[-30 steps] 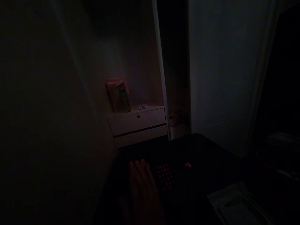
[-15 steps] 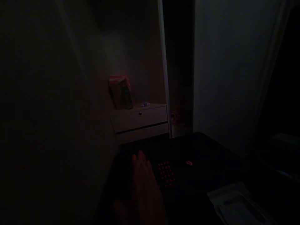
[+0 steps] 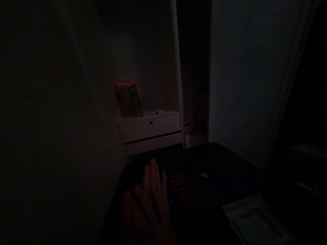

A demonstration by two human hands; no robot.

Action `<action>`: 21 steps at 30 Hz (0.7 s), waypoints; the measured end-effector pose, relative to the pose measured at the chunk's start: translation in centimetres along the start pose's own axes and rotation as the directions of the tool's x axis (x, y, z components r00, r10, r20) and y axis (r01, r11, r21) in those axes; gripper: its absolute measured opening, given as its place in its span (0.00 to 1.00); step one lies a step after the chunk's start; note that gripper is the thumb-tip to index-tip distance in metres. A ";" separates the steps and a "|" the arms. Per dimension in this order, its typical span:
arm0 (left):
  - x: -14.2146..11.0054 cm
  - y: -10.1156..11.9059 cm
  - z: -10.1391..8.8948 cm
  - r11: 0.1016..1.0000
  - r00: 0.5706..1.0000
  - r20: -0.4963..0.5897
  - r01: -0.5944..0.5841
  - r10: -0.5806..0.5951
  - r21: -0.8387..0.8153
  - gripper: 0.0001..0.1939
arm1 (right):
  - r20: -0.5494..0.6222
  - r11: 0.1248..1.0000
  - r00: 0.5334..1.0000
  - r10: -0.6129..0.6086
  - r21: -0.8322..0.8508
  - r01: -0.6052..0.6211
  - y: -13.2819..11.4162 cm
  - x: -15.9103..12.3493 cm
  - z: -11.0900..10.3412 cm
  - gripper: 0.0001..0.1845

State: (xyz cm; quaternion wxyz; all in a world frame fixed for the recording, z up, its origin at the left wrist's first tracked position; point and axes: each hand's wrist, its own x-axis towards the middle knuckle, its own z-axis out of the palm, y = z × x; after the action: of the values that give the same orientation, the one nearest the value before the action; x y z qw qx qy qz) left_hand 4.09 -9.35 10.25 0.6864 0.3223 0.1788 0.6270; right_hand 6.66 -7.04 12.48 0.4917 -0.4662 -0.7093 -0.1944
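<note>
The right hand (image 3: 153, 204), near the left edge of the dark desk (image 3: 217, 158), has spread its fingers; half a second ago they were close together. It is open and seems to hold nothing. I can't make out a left hand. A pale packet (image 3: 255, 219) lies far to its right. Small red lights (image 3: 179, 187) glow just beside the hand. Past the far edge are drawers (image 3: 150, 131).

Raised fingers (image 3: 154, 180) face a dim wall (image 3: 63, 153) to the left, drawers (image 3: 152, 128) ahead and red lights (image 3: 179, 187) just to the right. A shadowed lane runs over the dark surface (image 3: 217, 160) between the lights and a pale packet (image 3: 255, 221), with a small orange glow (image 3: 203, 175) at its far end.
</note>
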 end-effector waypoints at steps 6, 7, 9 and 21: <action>0.7 0.9 0.6 0.999 1.000 -0.014 0.022 -0.023 -0.023 0.29 | 0.082 0.979 0.996 -0.041 0.204 0.023 3.4 2.4 -3.6 0.38; 0.6 0.9 0.6 0.999 0.999 -0.014 0.030 -0.030 -0.027 0.28 | 0.105 0.959 0.994 -0.024 0.285 -0.007 4.2 2.8 -4.2 0.39; 0.5 0.7 0.7 0.999 0.999 -0.014 0.041 -0.041 -0.035 0.25 | 0.075 0.900 0.990 0.120 0.412 -0.141 5.6 2.9 -4.8 0.35; 2.6 -1.4 -2.5 0.982 0.996 -0.043 0.069 -0.078 -0.176 0.25 | 0.160 0.498 0.841 0.517 0.743 -0.447 4.8 -4.4 -1.5 0.16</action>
State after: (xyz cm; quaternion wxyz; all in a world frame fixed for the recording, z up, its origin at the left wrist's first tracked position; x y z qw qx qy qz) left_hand 3.87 -6.29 7.87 0.7301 0.2384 0.1521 0.6221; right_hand 11.87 -7.90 8.45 0.7030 -0.3879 -0.5435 0.2448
